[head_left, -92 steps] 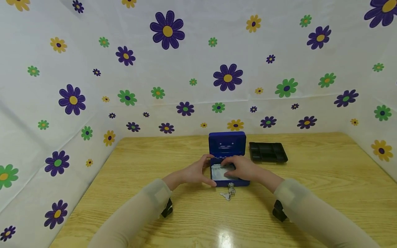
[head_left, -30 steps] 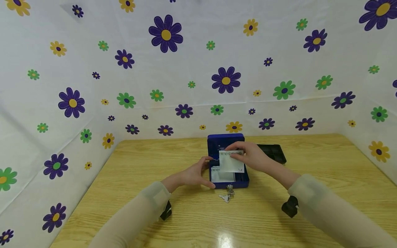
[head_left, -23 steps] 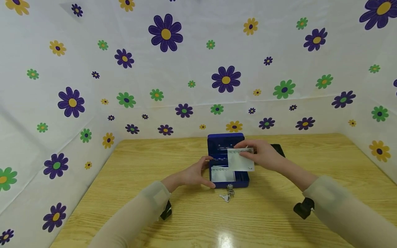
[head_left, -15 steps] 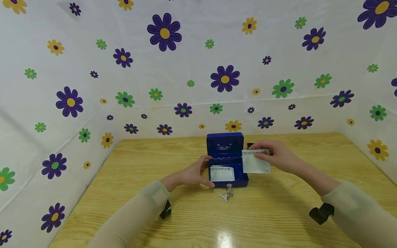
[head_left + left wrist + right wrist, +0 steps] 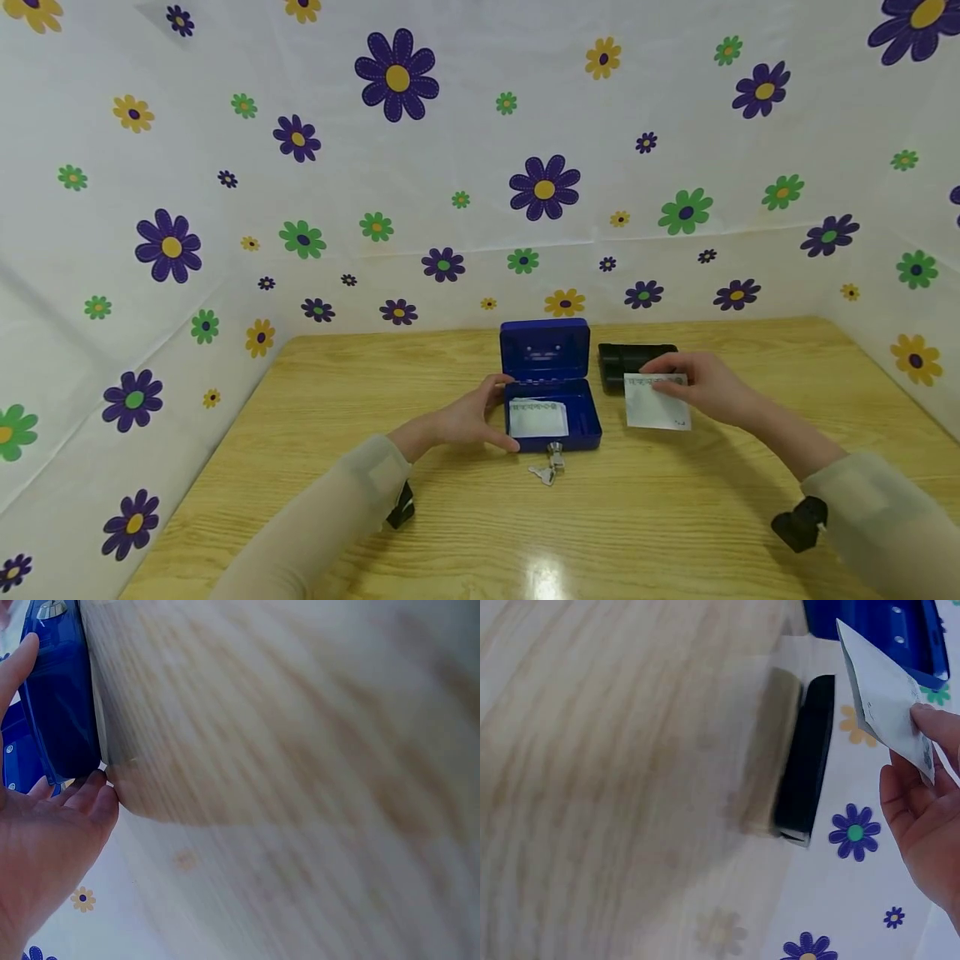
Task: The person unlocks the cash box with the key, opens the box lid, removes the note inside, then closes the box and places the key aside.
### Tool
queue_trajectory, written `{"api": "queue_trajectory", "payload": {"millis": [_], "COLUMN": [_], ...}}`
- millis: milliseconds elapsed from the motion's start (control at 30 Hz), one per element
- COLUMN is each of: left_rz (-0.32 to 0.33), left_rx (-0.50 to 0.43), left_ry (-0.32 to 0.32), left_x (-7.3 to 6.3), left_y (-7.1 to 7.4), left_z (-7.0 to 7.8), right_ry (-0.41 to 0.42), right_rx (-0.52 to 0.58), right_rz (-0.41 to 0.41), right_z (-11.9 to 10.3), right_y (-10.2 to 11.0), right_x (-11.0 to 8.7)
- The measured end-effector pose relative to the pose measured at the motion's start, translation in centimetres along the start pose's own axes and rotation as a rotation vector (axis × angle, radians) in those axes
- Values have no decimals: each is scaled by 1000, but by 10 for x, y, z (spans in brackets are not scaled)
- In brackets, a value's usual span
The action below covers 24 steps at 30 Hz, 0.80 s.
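Note:
A blue cash box [image 5: 583, 417] stands on the table with its lid raised. My left hand [image 5: 468, 415] grips its left side, thumb at the front corner and fingers behind; the left wrist view shows the fingertips at the box's edge. Inside, to the left, lie white paper slips [image 5: 537, 420] with a printed strip along the top. My right hand [image 5: 705, 385] pinches a similar white paper slip [image 5: 657, 406] between thumb and fingers, right of the box. In the right wrist view this paper slip [image 5: 885, 697] hangs above the table and appears layered or folded.
Keys [image 5: 545, 474] hang from the lock at the box's front. A black compartment tray [image 5: 613, 367] sits behind the right hand, partly covered by the slip. Flower-patterned cloth [image 5: 450, 167] encloses the back and sides of the wooden table [image 5: 480, 533].
My right hand has lifted a paper slip out of the cash box and carried it right, now in front of the tray. My left hand has stayed at the box.

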<state>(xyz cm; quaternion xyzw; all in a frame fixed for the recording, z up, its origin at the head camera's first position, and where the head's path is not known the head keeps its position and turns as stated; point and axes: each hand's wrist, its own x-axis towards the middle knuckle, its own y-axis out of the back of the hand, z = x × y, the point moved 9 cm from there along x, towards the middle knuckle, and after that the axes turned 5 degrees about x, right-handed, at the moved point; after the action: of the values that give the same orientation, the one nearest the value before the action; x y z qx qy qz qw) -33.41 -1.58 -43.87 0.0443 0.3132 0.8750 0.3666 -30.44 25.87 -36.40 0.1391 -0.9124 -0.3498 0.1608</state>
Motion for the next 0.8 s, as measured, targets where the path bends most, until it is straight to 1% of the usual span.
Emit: {"api": "queue_trajectory", "payload": {"millis": [200,500,800], "left_rz": [1,-2,-3], "left_rx": [-5,-10,-7], "left_ry": [1,-3,-2], "left_x": [0,0,1], "left_y": [0,0,-1], "left_z": [1,0,-2], "right_ry": [-22,-31,-55], "right_rx": [-67,-91,-116], "right_rz": [-48,-82,-132], "right_z": [13,24,32], "right_y": [-13,-26,-38], "right_x": [-1,-2,-3]}}
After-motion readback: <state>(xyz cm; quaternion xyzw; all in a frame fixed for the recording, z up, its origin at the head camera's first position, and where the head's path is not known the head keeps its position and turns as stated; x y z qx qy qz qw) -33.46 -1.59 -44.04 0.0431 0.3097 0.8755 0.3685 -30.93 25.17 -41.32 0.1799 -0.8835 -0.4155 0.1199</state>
